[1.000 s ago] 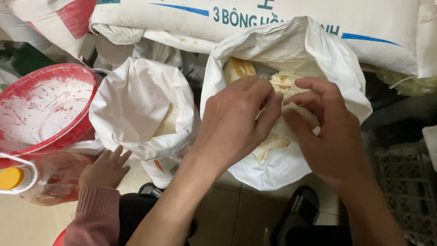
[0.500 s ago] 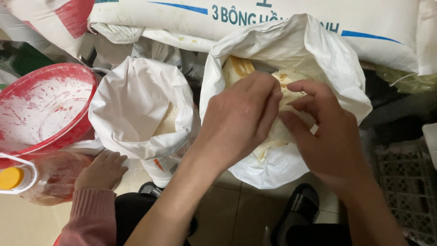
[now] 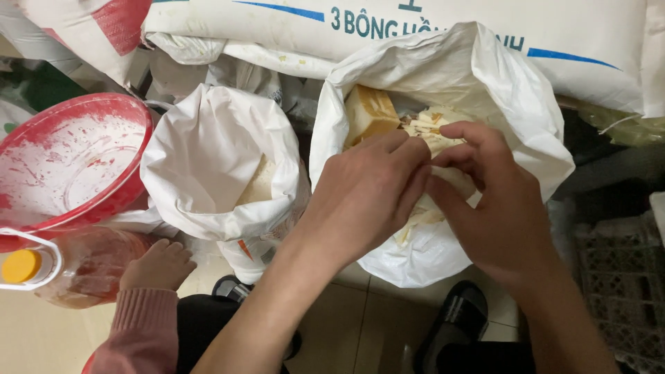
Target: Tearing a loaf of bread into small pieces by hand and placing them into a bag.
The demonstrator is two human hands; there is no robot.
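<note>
Both my hands reach into an open white sack (image 3: 526, 104) on the floor. It holds a tan block (image 3: 370, 114) and pale flaky pieces (image 3: 429, 128). My left hand (image 3: 364, 194) and my right hand (image 3: 492, 201) meet fingertip to fingertip over the pale pieces, pinching at some of that material; what sits between the fingers is mostly hidden. A second open white sack (image 3: 208, 159) with pale contents stands to the left of my left forearm.
A red plastic basin (image 3: 69, 163) dusted white sits at the left, above a bottle with a yellow cap (image 3: 76, 266). Another person's small hand in a pink sleeve (image 3: 156, 266) rests by the bottle. Large printed sacks (image 3: 415, 28) lie behind. A black sandal (image 3: 454, 322) stands on the tiled floor.
My hands have closed tighter together over the pale pieces and shifted slightly. The small hand in the pink sleeve has drawn a little lower beside the bottle.
</note>
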